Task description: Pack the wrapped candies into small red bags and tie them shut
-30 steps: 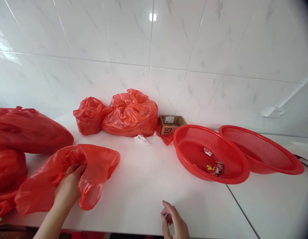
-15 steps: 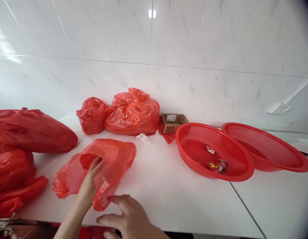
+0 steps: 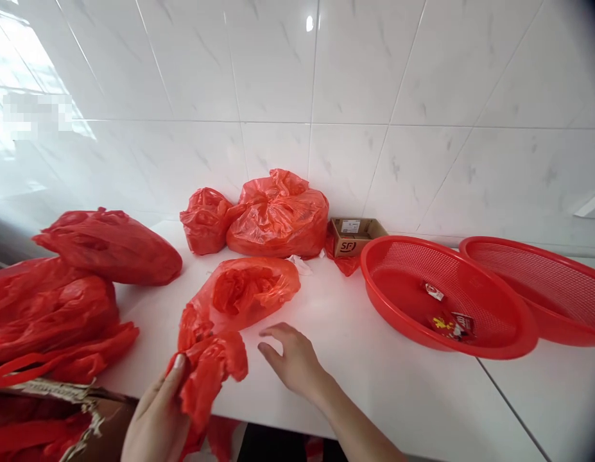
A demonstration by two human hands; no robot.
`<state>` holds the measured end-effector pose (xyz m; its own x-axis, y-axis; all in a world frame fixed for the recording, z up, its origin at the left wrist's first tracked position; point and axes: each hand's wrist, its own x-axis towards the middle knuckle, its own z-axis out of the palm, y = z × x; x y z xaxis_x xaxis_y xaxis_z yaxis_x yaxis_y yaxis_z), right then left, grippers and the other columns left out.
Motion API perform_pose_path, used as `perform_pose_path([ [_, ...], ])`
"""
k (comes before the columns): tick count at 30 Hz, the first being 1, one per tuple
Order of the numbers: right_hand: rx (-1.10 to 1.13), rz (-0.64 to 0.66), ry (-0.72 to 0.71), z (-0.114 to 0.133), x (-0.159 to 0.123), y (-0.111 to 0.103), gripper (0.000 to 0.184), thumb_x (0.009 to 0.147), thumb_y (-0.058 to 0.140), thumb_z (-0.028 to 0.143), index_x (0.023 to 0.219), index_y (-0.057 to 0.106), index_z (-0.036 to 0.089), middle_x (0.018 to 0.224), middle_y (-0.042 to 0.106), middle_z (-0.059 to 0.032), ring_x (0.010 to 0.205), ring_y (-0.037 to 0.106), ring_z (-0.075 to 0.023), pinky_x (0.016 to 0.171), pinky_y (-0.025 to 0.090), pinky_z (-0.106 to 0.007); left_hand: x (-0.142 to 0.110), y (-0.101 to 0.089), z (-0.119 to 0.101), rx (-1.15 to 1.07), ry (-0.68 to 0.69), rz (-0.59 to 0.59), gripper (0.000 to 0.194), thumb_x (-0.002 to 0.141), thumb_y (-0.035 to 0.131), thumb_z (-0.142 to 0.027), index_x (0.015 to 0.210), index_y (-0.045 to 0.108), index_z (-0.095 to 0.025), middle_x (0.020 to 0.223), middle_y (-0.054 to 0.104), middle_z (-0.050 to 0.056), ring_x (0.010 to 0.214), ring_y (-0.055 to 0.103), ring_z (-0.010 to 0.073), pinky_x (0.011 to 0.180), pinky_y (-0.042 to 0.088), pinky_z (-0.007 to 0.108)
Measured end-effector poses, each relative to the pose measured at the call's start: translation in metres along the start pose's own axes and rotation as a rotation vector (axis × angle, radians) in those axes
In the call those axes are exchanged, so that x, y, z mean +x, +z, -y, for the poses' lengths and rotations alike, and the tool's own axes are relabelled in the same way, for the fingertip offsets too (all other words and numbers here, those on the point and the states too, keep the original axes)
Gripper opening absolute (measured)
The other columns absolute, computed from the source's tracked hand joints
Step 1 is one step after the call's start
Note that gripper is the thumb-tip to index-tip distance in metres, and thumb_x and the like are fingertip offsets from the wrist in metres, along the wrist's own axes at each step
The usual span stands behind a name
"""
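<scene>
My left hand (image 3: 157,410) is closed on the gathered, crumpled end of a thin red plastic bag (image 3: 273,308), thumb on top, at the table's front edge. The rest of that bag lies on the white table, puffed out, with crumpled red plastic showing in its middle. My right hand (image 3: 297,359) hovers just right of the bag, holding nothing, its thumb and fingers apart and slightly curled. Behind the bag stand a large full red bag (image 3: 278,221) and a smaller red bag (image 3: 205,224).
Stacked red bags (image 3: 114,250) lie at the left, above an open cardboard box (image 3: 104,417) with red plastic inside. Two red colanders (image 3: 398,308) stand at the right; the nearer holds several small packets. A small cardboard box (image 3: 357,237) sits by the tiled wall.
My left hand has come out of the bag's opening and now grips its bunched end nearer me. My right hand has moved up and right. The view has shifted left.
</scene>
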<state>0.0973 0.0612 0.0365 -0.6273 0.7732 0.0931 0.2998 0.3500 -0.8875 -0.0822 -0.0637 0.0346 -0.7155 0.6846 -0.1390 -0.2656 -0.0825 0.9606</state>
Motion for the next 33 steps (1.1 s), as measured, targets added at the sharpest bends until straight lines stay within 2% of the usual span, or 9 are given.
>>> perform_pose_path([
  [5, 0.673, 0.084, 0.009, 0.005, -0.049, 0.002, 0.061, 0.081, 0.071, 0.047, 0.134, 0.051, 0.025, 0.117, 0.066, -0.0060, 0.099, 0.064, -0.0207, 0.086, 0.052, -0.035, -0.030, 0.043, 0.019, 0.101, -0.103, 0.115, 0.039, 0.068, 0.078, -0.046, 0.101, 0.076, -0.025, 0.107, 0.075, 0.005, 0.120, 0.060, 0.0337, 0.093, 0.055, 0.039],
  [7, 0.709, -0.033, 0.018, -0.006, -0.062, -0.005, 0.045, 0.082, 0.072, 0.044, 0.118, 0.062, 0.021, 0.105, 0.069, -0.0056, 0.093, 0.065, -0.0203, 0.084, 0.052, -0.034, -0.038, 0.059, 0.022, 0.113, -0.060, 0.229, 0.045, 0.071, 0.077, -0.047, 0.109, 0.075, -0.024, 0.120, 0.071, 0.007, 0.126, 0.054, 0.0315, 0.102, 0.048, 0.036],
  [9, 0.746, -0.204, 0.090, -0.022, -0.072, -0.020, 0.031, 0.086, 0.065, 0.045, 0.101, 0.067, 0.018, 0.091, 0.070, -0.0053, 0.081, 0.065, -0.0190, 0.074, 0.053, -0.032, -0.040, 0.071, 0.023, 0.064, -0.052, 0.285, 0.049, 0.073, 0.075, -0.048, 0.117, 0.072, -0.026, 0.129, 0.067, 0.006, 0.119, 0.059, 0.0279, 0.093, 0.052, 0.030],
  [14, 0.836, -0.551, 0.170, -0.064, -0.101, -0.070, 0.025, 0.081, 0.071, 0.040, 0.097, 0.068, 0.020, 0.089, 0.069, -0.0045, 0.081, 0.062, -0.0191, 0.069, 0.051, -0.029, -0.028, 0.085, 0.020, -0.120, -0.072, 0.187, 0.046, 0.067, 0.082, -0.040, 0.111, 0.074, -0.030, 0.136, 0.062, 0.002, 0.073, 0.057, 0.0081, 0.060, 0.049, 0.013],
  [18, 0.878, -0.720, 0.231, -0.084, -0.125, -0.093, 0.023, 0.070, 0.080, 0.031, 0.087, 0.066, 0.022, 0.080, 0.065, -0.0003, 0.068, 0.054, -0.0129, 0.060, 0.042, -0.023, -0.016, 0.084, 0.020, -0.240, -0.098, 0.084, 0.041, 0.050, 0.091, -0.040, 0.085, 0.077, -0.024, 0.095, 0.073, 0.000, 0.068, 0.057, 0.0093, 0.064, 0.053, 0.016],
  [21, 0.929, -0.797, 0.259, -0.092, -0.135, -0.099, 0.025, 0.062, 0.082, 0.023, 0.080, 0.064, 0.021, 0.091, 0.064, -0.0011, 0.072, 0.055, -0.0130, 0.060, 0.040, -0.022, -0.010, 0.079, 0.022, -0.232, -0.078, 0.043, 0.037, 0.056, 0.087, -0.049, 0.075, 0.069, -0.023, 0.071, 0.061, -0.005, 0.063, 0.056, 0.0097, 0.066, 0.054, 0.021],
  [24, 0.938, -0.798, 0.251, -0.092, -0.141, -0.100, 0.023, 0.063, 0.079, 0.020, 0.073, 0.059, 0.021, 0.096, 0.062, -0.0010, 0.082, 0.057, -0.0159, 0.064, 0.041, -0.023, -0.013, 0.076, 0.025, 0.185, 0.107, 0.137, 0.039, 0.073, 0.072, -0.056, 0.095, 0.067, -0.025, 0.081, 0.062, -0.001, 0.071, 0.058, 0.0144, 0.064, 0.051, 0.024],
  [28, 0.874, -0.735, 0.197, -0.087, -0.144, -0.099, 0.020, 0.066, 0.072, 0.017, 0.069, 0.053, 0.020, 0.095, 0.062, -0.0010, 0.085, 0.057, -0.0175, 0.067, 0.042, -0.025, -0.033, 0.080, 0.024, 0.759, 0.438, 0.331, 0.037, 0.085, 0.056, -0.051, 0.113, 0.064, -0.027, 0.125, 0.060, 0.008, 0.111, 0.058, 0.0289, 0.072, 0.052, 0.034],
  [33, 0.706, -0.671, 0.149, -0.088, -0.143, -0.099, 0.013, 0.069, 0.064, 0.015, 0.080, 0.059, 0.020, 0.092, 0.064, -0.0036, 0.085, 0.057, -0.0196, 0.075, 0.044, -0.030, -0.066, 0.094, 0.012, 0.784, 0.781, 0.467, 0.029, 0.090, 0.049, -0.025, 0.114, 0.065, -0.032, 0.137, 0.056, 0.005, 0.128, 0.050, 0.0286, 0.110, 0.035, 0.050],
])
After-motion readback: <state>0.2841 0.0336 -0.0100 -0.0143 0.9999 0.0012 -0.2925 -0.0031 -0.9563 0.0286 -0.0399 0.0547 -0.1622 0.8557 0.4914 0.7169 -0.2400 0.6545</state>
